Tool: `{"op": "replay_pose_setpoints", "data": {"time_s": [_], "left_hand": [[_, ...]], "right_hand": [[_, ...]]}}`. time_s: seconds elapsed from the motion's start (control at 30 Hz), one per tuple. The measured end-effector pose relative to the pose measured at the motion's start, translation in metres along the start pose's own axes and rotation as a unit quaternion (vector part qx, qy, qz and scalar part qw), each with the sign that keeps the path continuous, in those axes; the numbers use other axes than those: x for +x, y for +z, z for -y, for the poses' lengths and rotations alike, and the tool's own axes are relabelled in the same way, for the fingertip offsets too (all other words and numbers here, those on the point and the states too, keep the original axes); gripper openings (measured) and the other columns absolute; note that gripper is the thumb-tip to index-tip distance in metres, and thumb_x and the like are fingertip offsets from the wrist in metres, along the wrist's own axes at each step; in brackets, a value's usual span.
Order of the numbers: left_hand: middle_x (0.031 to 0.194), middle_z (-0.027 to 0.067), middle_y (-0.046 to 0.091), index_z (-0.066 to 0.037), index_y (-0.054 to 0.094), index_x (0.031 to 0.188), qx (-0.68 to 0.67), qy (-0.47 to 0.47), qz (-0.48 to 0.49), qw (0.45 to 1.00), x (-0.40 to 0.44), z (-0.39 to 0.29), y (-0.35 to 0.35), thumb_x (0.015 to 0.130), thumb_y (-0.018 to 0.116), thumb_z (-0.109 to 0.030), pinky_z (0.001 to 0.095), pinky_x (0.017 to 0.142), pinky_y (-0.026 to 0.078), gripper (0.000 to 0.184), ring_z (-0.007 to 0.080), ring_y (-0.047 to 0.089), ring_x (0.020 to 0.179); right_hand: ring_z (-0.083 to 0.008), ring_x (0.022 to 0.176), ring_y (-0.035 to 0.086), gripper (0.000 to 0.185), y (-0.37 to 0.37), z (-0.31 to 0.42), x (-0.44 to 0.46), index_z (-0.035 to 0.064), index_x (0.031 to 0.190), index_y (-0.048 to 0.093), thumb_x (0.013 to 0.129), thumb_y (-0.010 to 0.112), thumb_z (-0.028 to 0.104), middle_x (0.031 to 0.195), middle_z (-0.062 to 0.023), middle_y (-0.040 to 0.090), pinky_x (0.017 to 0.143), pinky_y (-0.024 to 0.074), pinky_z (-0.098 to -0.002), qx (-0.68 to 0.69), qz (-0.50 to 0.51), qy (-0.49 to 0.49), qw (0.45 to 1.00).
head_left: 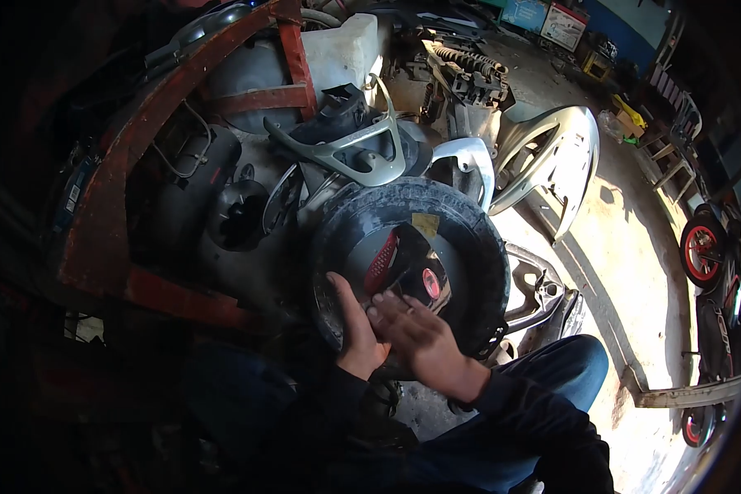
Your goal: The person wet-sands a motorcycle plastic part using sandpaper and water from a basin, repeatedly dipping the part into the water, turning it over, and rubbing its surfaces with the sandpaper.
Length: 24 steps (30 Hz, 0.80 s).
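Note:
A glossy black plastic panel (412, 255) with a red mesh strip and a red oval emblem (431, 284) lies tilted over a round black basin (490, 272). My left hand (359, 333) is at the panel's lower left edge, thumb stretched upward; its other fingers are hidden behind my right hand and the panel. Across the panel's lower end lies my right hand (420, 336), its fingers extended, close together and overlapping the left palm. Whether anything thin is under those fingers cannot be seen. A yellowish patch (426, 224) shows at the panel's top.
Behind the basin are a grey-green grab rail (375, 160) and a silver fairing (564, 156). A red metal frame (107, 206) stands at left. Another frame part (535, 288) lies right of the basin. Motorcycles with a red wheel (701, 253) stand at far right.

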<state>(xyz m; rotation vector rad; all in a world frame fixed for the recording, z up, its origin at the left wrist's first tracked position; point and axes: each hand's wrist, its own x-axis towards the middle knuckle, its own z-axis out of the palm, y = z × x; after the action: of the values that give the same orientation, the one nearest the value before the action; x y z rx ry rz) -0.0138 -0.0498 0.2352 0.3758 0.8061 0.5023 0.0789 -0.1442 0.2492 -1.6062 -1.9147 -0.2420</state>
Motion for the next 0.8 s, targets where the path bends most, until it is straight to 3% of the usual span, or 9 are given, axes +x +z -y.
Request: {"op": "replay_pose_setpoints", "data": {"time_s": [0.13,0.23,0.37,0.43,0.5,0.6,0.67,0.73,0.8], "left_hand": [[0.138,0.0106,0.052,-0.006,0.053,0.131,0.013,-0.006,-0.093,0.996,-0.014,-0.003,0.021,0.067,0.033,-0.101,0.0556,0.113,0.028,0.116,0.0254,0.044,0.134],[0.142,0.0112,0.050,-0.006,0.053,0.134,-0.002,-0.005,-0.061,0.998,-0.004,-0.005,0.009,0.066,0.031,-0.102,0.0575,0.114,0.024,0.120,0.0247,0.040,0.137],[0.133,0.0112,0.057,-0.006,0.056,0.129,-0.010,0.001,-0.111,0.994,0.010,0.010,0.005,0.066,0.032,-0.102,0.0497,0.113,0.032,0.117,0.0247,0.050,0.129],[0.143,0.0128,0.048,-0.004,0.050,0.135,0.010,-0.010,-0.020,1.000,0.000,0.001,0.010,0.065,0.033,-0.102,0.0547,0.113,0.031,0.122,0.0270,0.042,0.136],[0.144,0.0130,0.046,-0.003,0.049,0.136,0.012,-0.001,-0.057,0.998,0.003,0.004,0.008,0.065,0.034,-0.102,0.0558,0.113,0.029,0.122,0.0273,0.040,0.138],[0.142,0.0129,0.048,-0.003,0.050,0.135,0.012,-0.001,-0.110,0.994,-0.001,0.005,0.011,0.067,0.035,-0.101,0.0549,0.114,0.030,0.120,0.0271,0.041,0.136],[0.135,0.0120,0.054,-0.004,0.054,0.130,-0.003,-0.008,-0.142,0.990,-0.002,-0.001,0.019,0.070,0.035,-0.099,0.0512,0.114,0.032,0.115,0.0262,0.049,0.130],[0.137,0.0130,0.053,-0.004,0.052,0.134,0.015,0.028,-0.036,0.999,0.014,0.002,0.000,0.071,0.036,-0.098,0.0540,0.114,0.031,0.115,0.0274,0.047,0.132],[0.123,0.0125,0.060,-0.003,0.054,0.131,-0.064,0.011,-0.060,0.996,0.018,0.009,-0.007,0.071,0.037,-0.098,0.0455,0.104,0.045,0.113,0.0261,0.058,0.116]], "right_hand": [[-0.0309,0.117,0.065,0.046,0.006,-0.031,0.003,-0.0049,0.117,0.066,0.073,0.066,0.010,0.122,-0.0199,0.067,0.103,0.0487,-0.0456,-0.007,-0.011,0.101,0.995],[-0.0312,0.114,0.065,0.053,0.004,-0.004,-0.007,-0.0055,0.120,0.063,0.071,0.069,0.016,0.123,-0.0199,0.066,0.102,0.0490,-0.0449,-0.024,-0.007,-0.049,0.998],[-0.0295,0.116,0.064,0.054,0.011,-0.041,-0.001,-0.0049,0.123,0.061,0.071,0.066,0.012,0.125,-0.0192,0.065,0.106,0.0463,-0.0435,-0.033,0.005,0.085,0.996],[-0.0289,0.115,0.065,0.051,0.004,-0.011,-0.002,-0.0049,0.121,0.062,0.073,0.066,0.011,0.123,-0.0185,0.066,0.104,0.0478,-0.0427,-0.026,-0.010,0.006,1.000],[-0.0278,0.115,0.065,0.048,0.004,-0.016,-0.003,-0.0046,0.119,0.063,0.074,0.066,0.010,0.121,-0.0175,0.067,0.103,0.0488,-0.0426,0.018,-0.024,-0.033,0.999],[-0.0289,0.117,0.064,0.050,0.009,-0.046,0.002,-0.0051,0.121,0.062,0.074,0.064,0.010,0.122,-0.0189,0.066,0.103,0.0483,-0.0434,-0.015,-0.002,0.107,0.994],[-0.0284,0.122,0.061,0.061,0.011,-0.020,-0.007,-0.0064,0.123,0.061,0.069,0.070,0.019,0.126,-0.0193,0.064,0.105,0.0459,-0.0431,-0.083,0.020,-0.011,0.996],[-0.0293,0.121,0.061,0.065,0.008,-0.008,-0.011,-0.0067,0.124,0.060,0.067,0.072,0.021,0.127,-0.0196,0.064,0.105,0.0454,-0.0436,-0.045,0.013,-0.068,0.997],[-0.0312,0.119,0.063,0.058,0.003,-0.027,-0.001,-0.0067,0.121,0.063,0.069,0.071,0.018,0.124,-0.0196,0.066,0.105,0.0465,-0.0441,-0.035,0.019,0.042,0.998]]}}
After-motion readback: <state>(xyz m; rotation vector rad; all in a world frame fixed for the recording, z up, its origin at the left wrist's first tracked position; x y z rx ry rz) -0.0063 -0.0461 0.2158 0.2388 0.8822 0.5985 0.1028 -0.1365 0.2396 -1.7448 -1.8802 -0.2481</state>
